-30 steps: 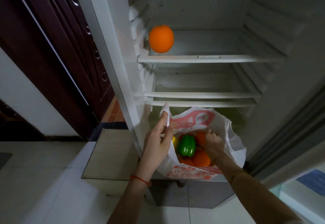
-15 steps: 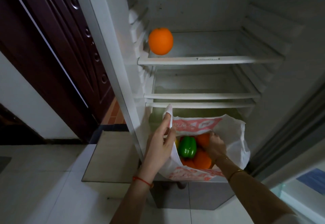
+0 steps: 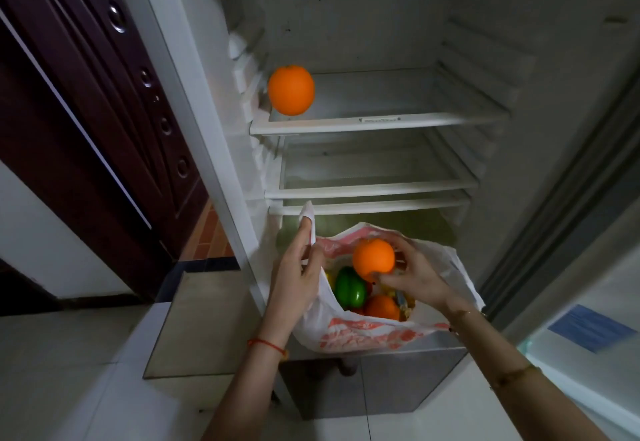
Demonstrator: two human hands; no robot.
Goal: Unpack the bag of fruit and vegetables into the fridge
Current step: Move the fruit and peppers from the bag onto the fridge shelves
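Observation:
A white plastic bag [image 3: 367, 335] with red print sits at the bottom of the open fridge. My left hand [image 3: 298, 271] pinches the bag's left handle and holds it up. My right hand [image 3: 412, 274] grips an orange [image 3: 373, 259] just above the bag's mouth. Inside the bag lie a green pepper [image 3: 349, 287], another orange [image 3: 382, 307] and other produce, partly hidden. One orange [image 3: 291, 90] rests at the left end of the top shelf [image 3: 381, 122].
Two lower shelves [image 3: 374, 191] hold nothing. A dark wooden door [image 3: 86, 101] stands to the left of the fridge's side wall. The fridge door [image 3: 571, 181] stands open at the right. A low grey panel [image 3: 194, 323] lies by the fridge's base.
My right hand has come up out of the bag with an orange in its grip. My left hand keeps holding the bag's handle.

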